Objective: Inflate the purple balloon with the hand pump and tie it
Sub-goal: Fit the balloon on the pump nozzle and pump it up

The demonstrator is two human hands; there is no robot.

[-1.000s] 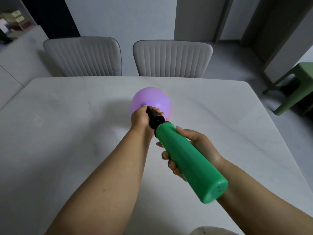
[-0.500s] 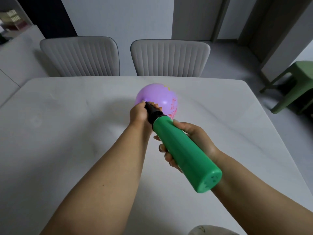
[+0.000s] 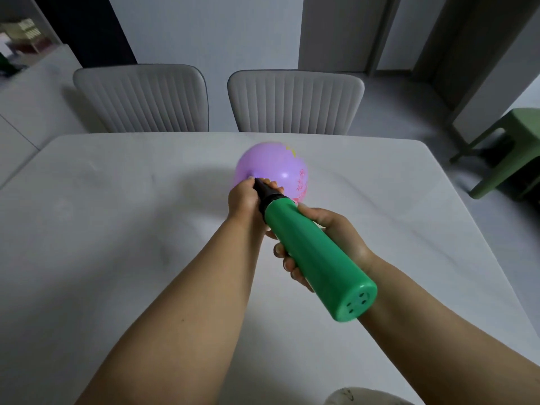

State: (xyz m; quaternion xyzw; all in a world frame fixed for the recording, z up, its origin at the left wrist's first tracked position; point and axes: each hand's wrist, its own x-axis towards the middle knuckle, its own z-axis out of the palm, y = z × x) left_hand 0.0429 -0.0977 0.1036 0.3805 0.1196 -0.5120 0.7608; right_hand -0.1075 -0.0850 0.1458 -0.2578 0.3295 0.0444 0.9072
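Observation:
A partly inflated purple balloon (image 3: pixel 270 168) with pink and yellow print hangs over the middle of the white table (image 3: pixel 117 229). Its neck sits on the black nozzle (image 3: pixel 265 192) of a green hand pump (image 3: pixel 318 261). My left hand (image 3: pixel 244 200) pinches the balloon's neck around the nozzle. My right hand (image 3: pixel 330 238) is wrapped around the green pump barrel from beneath, near its nozzle end. The barrel is pushed up against the black collar, and its base with small holes points toward me.
Two grey ribbed chairs (image 3: pixel 143 97) (image 3: pixel 295 100) stand at the table's far edge. A green stool (image 3: pixel 508 153) stands on the floor to the right. A pale rounded object (image 3: pixel 359 397) shows at the bottom edge.
The balloon has grown larger. The pump barrel has slid forward toward the nozzle, so less black shows.

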